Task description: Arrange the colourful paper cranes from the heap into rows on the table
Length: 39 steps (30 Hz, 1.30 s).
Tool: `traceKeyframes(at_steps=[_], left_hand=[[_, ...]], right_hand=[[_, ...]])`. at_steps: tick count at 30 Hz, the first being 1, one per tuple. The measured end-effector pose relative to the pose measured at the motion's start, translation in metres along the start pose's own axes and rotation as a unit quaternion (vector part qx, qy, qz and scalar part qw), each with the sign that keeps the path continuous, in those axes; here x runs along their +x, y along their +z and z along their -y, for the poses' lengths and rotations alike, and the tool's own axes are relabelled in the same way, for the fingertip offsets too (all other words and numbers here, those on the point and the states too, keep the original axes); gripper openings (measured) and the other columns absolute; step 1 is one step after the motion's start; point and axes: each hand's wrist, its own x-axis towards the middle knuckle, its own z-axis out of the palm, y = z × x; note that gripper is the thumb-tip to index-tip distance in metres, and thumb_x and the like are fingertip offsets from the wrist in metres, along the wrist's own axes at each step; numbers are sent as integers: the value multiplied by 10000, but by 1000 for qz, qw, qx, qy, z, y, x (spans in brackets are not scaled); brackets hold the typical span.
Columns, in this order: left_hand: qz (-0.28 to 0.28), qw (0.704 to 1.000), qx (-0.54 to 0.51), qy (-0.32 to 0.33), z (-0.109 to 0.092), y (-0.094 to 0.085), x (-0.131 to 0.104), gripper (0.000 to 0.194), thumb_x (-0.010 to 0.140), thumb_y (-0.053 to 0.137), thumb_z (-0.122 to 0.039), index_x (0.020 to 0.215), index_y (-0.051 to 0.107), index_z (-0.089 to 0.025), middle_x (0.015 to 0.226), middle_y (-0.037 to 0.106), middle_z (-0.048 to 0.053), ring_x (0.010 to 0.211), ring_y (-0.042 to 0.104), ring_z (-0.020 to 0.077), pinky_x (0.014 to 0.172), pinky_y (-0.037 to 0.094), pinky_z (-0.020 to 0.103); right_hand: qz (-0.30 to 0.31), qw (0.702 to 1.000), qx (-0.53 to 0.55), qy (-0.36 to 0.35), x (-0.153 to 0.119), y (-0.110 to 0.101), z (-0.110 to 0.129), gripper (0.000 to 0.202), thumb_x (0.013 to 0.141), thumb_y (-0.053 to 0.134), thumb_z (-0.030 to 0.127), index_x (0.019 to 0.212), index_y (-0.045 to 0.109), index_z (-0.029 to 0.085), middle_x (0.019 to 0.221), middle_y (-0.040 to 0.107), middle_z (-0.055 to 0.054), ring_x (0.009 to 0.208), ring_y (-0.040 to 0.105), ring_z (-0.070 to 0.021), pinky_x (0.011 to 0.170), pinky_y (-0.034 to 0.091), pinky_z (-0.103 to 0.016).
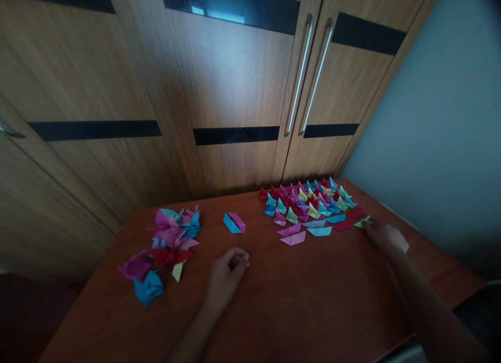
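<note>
At the right end of the flat folded papers, my right hand point(385, 235) has its fingertips closed on a yellow-green folded paper point(360, 223). Red folded papers point(343, 225) lie just left of it. My left hand point(228, 271) rests at the middle of the table with its fingers curled in, and nothing shows between them. Beyond it lies a pink-and-blue folded paper point(235, 223). Small origami boats point(291, 215) stand in rows at the back right. In front of them are pink folded papers point(293, 238) and a light blue one point(320, 231).
A heap of origami flowers point(172, 232) in pink, red and blue covers the table's left side, with a blue folded piece point(148, 287) in front. The brown table point(297, 311) stands against a wooden cupboard point(235, 81). A pale wall point(438, 123) rises at the right.
</note>
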Motion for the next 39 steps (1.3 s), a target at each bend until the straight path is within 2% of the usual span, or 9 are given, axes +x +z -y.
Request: traceKeyframes(at_steps=[3, 6, 13, 23, 32, 39], left_hand=[[3, 1000, 4, -2, 0, 0, 0, 235, 835, 521, -390, 742, 615, -195, 658, 632, 0, 591, 564, 154, 572, 418, 237], [4, 1000, 14, -4, 0, 0, -1, 243, 841, 514, -391, 734, 612, -196, 655, 632, -2, 589, 565, 155, 570, 413, 240], [14, 1000, 23, -3, -3, 0, -1, 241, 849, 498, -383, 738, 599, -195, 669, 625, -2, 620, 567, 160, 585, 403, 241], [23, 999, 26, 8, -2, 1, -1, 228, 845, 502, -375, 740, 595, -195, 668, 627, -7, 648, 584, 167, 609, 412, 240], [27, 999, 35, 11, -3, 1, -1, 215, 837, 493, -347, 724, 595, -195, 669, 635, -4, 632, 577, 165, 586, 395, 236], [30, 999, 41, 14, -2, 1, -2, 201, 815, 509, -340, 707, 597, -195, 640, 617, -9, 610, 563, 162, 580, 393, 237]], right_hand=[[41, 998, -55, -16, -12, -4, 9, 561, 784, 483, 611, 1177, 641, 244, 1180, 585, -224, 1003, 588, -419, 753, 454, -539], [48, 995, -80, -23, -18, -7, 18, 577, 830, 412, 600, 1244, 592, 241, 1233, 548, -231, 1046, 567, -424, 766, 451, -532], [41, 994, -102, -15, -15, -3, 29, 570, 851, 383, 587, 1293, 548, 267, 1240, 543, -214, 1061, 565, -398, 754, 469, -506], [40, 992, -117, -34, -13, 2, 39, 567, 862, 343, 574, 1269, 570, 251, 1182, 585, -186, 1041, 580, -370, 775, 486, -499], [47, 987, -125, -90, -13, -2, 30, 553, 874, 317, 580, 1278, 556, 287, 1182, 581, -173, 1022, 591, -364, 749, 492, -477], [38, 986, -104, -121, -11, -3, 23, 555, 866, 350, 573, 1243, 591, 246, 1152, 599, -189, 969, 615, -361, 708, 488, -442]])
